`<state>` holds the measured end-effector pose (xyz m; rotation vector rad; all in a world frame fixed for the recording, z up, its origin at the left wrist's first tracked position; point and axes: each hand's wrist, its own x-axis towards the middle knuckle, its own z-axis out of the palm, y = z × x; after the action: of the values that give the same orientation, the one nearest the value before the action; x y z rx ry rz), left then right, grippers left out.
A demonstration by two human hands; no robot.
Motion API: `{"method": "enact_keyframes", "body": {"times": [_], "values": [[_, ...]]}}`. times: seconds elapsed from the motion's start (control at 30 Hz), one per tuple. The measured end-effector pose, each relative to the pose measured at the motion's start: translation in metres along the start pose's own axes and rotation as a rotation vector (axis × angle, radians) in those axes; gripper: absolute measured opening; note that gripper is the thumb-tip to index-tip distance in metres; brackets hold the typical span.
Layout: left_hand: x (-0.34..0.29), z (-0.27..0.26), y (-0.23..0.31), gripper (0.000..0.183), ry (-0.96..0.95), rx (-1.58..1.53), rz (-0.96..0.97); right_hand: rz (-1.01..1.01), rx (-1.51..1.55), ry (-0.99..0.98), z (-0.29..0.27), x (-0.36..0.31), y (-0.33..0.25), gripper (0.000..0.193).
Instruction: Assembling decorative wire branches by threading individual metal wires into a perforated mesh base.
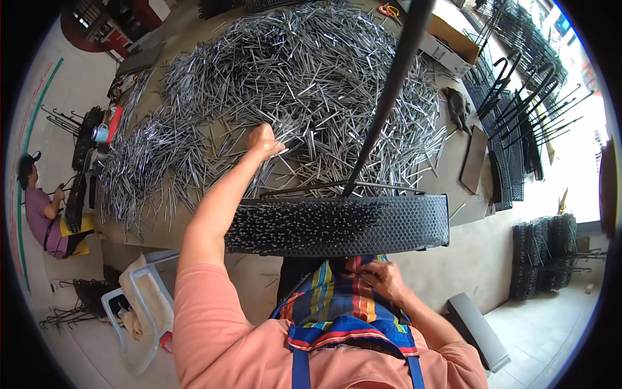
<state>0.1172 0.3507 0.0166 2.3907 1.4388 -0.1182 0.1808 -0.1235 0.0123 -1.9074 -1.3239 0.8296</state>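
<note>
A large heap of thin grey metal strips covers much of the work table. At its near edge, my left hand is closed on a few of the strips, their ends showing beside its fingers. Closer to me stands a curved black perforated panel with a long dark rod handle. Many short strip ends poke out of its left and middle holes; the holes at its right end show bare. Below the panel, my right hand is closed in front of the striped apron; what its fingers hold is hidden.
A cardboard box and dark perforated panels with hooked rods are at the far right. More panels are stacked on the right floor. A pale plastic chair stands lower left. At the far left sits another person.
</note>
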Motion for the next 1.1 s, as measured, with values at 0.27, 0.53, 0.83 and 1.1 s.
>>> {"method": "enact_keyframes", "body": {"times": [0.27,0.53,0.83,1.1], "values": [[0.028,-0.074,0.002,0.020,-0.084,-0.696,0.270,-0.330,-0.098,0.188,-0.102,0.079,-0.049,0.014],[-0.007,-0.036,0.130,0.030,-0.006,-1.973,0.075,0.199,0.723,0.535,-0.116,0.247,-0.061,0.041],[-0.073,-0.037,0.209,0.024,0.165,-1.897,0.254,0.300,0.837,0.778,-0.082,0.340,-0.058,0.058],[-0.041,-0.034,0.194,0.021,0.061,-2.079,0.085,0.400,1.267,0.483,-0.098,0.313,-0.044,0.048]]}}
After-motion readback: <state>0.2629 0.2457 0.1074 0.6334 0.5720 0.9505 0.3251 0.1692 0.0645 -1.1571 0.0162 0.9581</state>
